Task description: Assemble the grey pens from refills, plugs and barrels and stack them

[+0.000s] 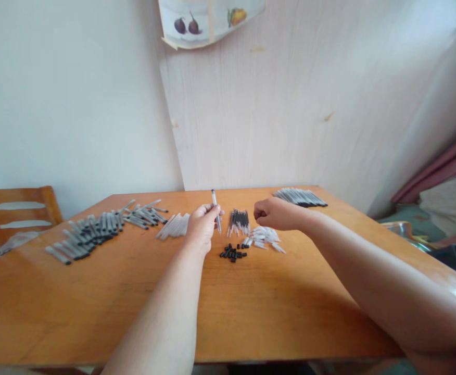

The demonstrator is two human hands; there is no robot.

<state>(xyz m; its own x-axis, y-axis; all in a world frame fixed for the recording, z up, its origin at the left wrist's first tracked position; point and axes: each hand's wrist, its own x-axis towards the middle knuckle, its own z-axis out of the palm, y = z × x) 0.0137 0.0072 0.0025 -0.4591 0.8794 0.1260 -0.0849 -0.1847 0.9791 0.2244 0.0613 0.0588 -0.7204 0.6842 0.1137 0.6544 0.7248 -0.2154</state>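
1. So, my left hand (202, 225) is gripping a slim pen (214, 197), near-upright, beyond and slightly left of the black caps (233, 253).
2. Probably light, stiff, kinda slick; I'd hold mid-barrel, away from the narrow tip.
3. My right hand (277, 212) is curled closed, beyond and right of the caps; can't tell if anything's inside.
4. Behind the caps: dark sticks (239, 219). Right: white pieces (265, 237), crowding that hand. Left: clear tubes (174, 226), then a big pen heap (91, 229).

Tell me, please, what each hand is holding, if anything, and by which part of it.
The left hand holds a pen near its middle. Whether the curled right hand holds anything cannot be told.
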